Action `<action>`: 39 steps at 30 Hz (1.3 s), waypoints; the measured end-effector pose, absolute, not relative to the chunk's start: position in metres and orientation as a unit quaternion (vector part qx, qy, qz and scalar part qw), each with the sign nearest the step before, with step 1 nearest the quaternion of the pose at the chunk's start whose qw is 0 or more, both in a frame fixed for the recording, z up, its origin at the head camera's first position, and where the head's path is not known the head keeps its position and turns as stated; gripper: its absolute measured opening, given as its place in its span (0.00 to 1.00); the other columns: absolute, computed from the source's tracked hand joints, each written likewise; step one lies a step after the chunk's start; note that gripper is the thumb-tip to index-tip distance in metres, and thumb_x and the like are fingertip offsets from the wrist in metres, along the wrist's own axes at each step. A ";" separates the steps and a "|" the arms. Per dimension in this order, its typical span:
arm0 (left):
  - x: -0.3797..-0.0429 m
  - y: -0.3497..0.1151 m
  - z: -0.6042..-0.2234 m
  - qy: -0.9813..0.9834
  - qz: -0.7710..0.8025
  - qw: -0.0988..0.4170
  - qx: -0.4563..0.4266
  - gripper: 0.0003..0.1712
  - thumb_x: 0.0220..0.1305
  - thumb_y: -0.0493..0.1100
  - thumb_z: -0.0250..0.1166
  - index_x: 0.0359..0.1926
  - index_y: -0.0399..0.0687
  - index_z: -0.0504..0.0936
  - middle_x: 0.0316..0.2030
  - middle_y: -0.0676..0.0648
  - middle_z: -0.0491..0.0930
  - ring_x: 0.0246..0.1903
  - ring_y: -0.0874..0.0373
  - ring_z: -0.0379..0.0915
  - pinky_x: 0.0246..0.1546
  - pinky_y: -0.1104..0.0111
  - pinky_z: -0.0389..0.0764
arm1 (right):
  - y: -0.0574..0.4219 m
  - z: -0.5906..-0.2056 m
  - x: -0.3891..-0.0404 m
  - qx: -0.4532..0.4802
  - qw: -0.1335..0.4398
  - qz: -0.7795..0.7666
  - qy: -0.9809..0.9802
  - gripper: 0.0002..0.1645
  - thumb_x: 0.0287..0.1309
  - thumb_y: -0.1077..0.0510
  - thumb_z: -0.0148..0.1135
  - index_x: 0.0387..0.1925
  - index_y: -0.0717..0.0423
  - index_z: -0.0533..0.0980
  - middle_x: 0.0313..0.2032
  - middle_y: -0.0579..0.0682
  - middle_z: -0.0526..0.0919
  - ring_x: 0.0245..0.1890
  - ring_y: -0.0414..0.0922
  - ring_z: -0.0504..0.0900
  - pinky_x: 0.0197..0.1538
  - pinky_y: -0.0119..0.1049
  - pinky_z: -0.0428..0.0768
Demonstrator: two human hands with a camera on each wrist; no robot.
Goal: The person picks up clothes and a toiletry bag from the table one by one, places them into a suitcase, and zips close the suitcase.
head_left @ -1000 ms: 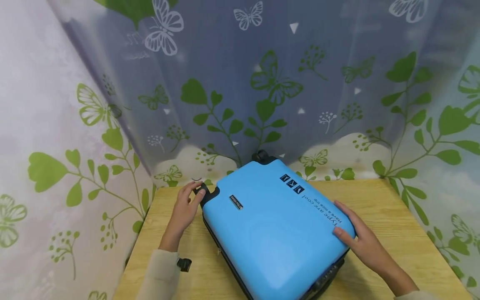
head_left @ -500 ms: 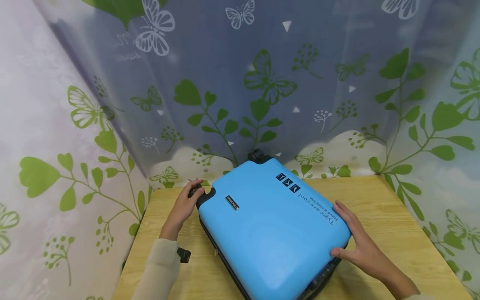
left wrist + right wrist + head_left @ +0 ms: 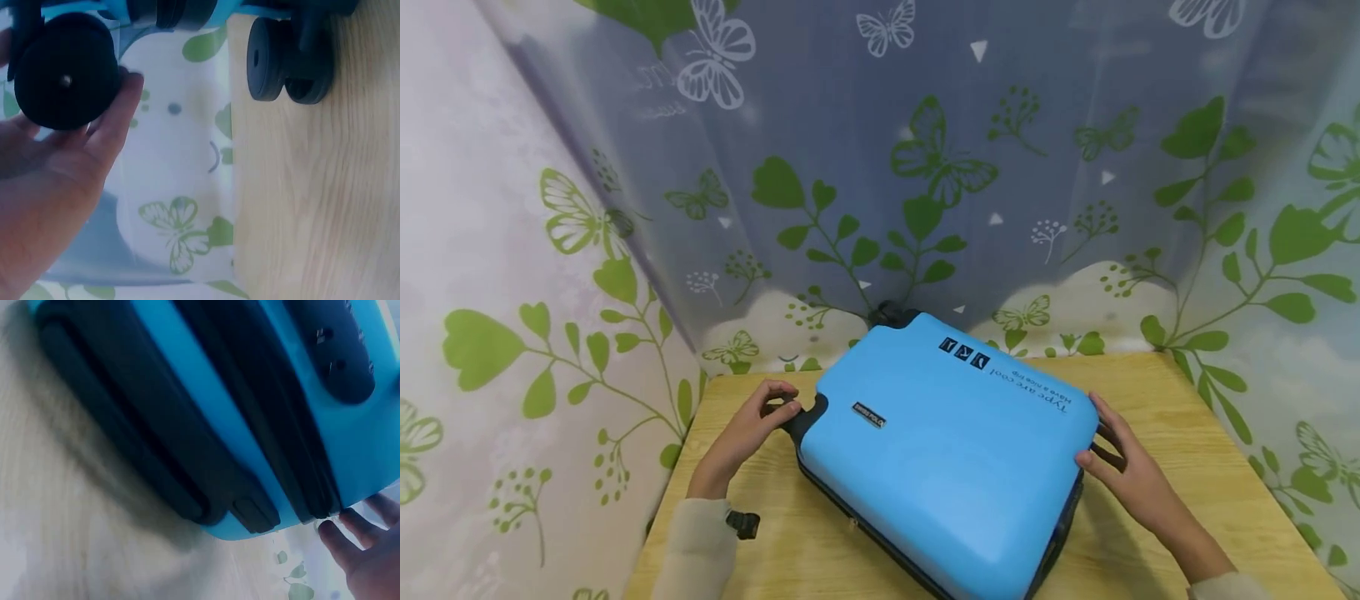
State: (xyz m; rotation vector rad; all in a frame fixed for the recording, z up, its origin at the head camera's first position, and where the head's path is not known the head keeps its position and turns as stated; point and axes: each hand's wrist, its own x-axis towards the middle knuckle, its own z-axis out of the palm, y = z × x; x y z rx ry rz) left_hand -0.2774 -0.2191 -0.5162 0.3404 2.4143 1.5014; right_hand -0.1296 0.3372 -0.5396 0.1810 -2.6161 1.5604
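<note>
A glossy light-blue hard-shell suitcase (image 3: 955, 442) lies flat on its side, askew on the table, with black lettering and a small nameplate on top. With thumb and fingers, my left hand (image 3: 737, 437) grips the black wheel (image 3: 65, 72) at its left corner. Another wheel (image 3: 891, 312) juts out from the far corner. At the right corner my right hand (image 3: 1138, 492) touches the shell, thumb and fingers spread and fairly straight. From the right wrist view, the fingertips meet the case's end beside the black zip seam (image 3: 269, 419); a black handle (image 3: 137, 425) runs along that end.
The wooden table (image 3: 1195, 450) extends to both sides of the suitcase. A printed curtain (image 3: 820, 100) with leaves and butterflies hangs behind and along the sides, close to the far wheel. A combination lock (image 3: 337, 356) sits on the case's end.
The suitcase has turned counter-clockwise: its far wheel has shifted left and its left wheel nearer to me. My left hand has moved along with the wheel; my right hand has stayed at the right corner.
</note>
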 end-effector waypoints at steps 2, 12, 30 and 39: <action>-0.273 -0.223 -0.518 0.830 0.522 0.148 0.125 0.26 0.83 0.58 0.62 0.70 0.50 0.72 0.72 0.41 0.71 0.68 0.44 0.73 0.67 0.47 0.75 | 0.339 -0.538 -0.135 0.052 0.033 0.520 -0.852 0.52 0.82 0.58 0.60 0.90 0.37 0.40 0.87 0.67 0.47 0.79 0.77 0.56 0.71 0.28 0.76; -0.253 -0.237 -0.519 0.802 0.547 0.194 0.143 0.21 0.85 0.54 0.60 0.64 0.43 0.74 0.73 0.35 0.72 0.70 0.43 0.74 0.68 0.53 0.80 | 0.335 -0.525 -0.172 0.030 -0.012 0.561 -0.827 0.46 0.86 0.47 0.53 0.90 0.42 0.41 0.88 0.63 0.47 0.84 0.72 0.53 0.61 0.15 0.73; -0.246 -0.234 -0.510 0.831 0.503 0.190 0.140 0.27 0.84 0.58 0.59 0.73 0.53 0.76 0.73 0.42 0.76 0.74 0.41 0.72 0.71 0.46 0.76 | 0.307 -0.505 -0.169 0.029 0.009 0.546 -0.837 0.47 0.85 0.48 0.56 0.90 0.47 0.44 0.88 0.62 0.47 0.83 0.73 0.53 0.79 0.62 0.68; -0.262 -0.218 -0.501 0.834 0.492 0.201 0.148 0.38 0.84 0.61 0.58 0.86 0.57 0.62 0.83 0.40 0.62 0.79 0.35 0.64 0.79 0.37 0.65 | 0.280 -0.501 -0.121 0.026 0.010 0.503 -0.864 0.45 0.80 0.49 0.64 0.88 0.49 0.55 0.87 0.65 0.46 0.84 0.74 0.50 0.75 0.71 0.62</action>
